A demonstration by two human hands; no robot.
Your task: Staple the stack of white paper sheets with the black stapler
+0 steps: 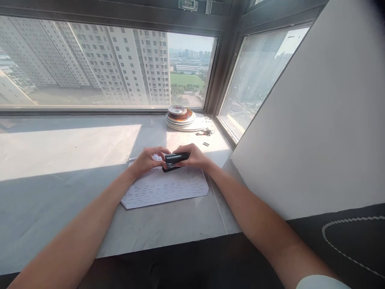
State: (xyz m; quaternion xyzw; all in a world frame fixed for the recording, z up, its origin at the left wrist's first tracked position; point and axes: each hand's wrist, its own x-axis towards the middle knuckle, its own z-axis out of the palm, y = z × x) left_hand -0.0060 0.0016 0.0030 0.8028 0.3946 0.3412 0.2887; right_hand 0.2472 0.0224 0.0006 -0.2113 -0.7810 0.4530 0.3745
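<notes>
A black stapler [176, 160] is held just above a stack of printed white paper sheets [168, 186] that lies on the marble windowsill [75, 160]. My right hand [194, 156] is wrapped round the stapler's right end. My left hand [148, 159] pinches its left end with curled fingers. Both hands hover over the far edge of the paper. The stapler looks slightly opened at its left end.
A stack of plates [182, 118] stands at the back by the window corner, with small dark items [205, 132] beside it. A white wall [315, 120] slants in on the right. A dark surface [331, 249] lies below the sill's front edge.
</notes>
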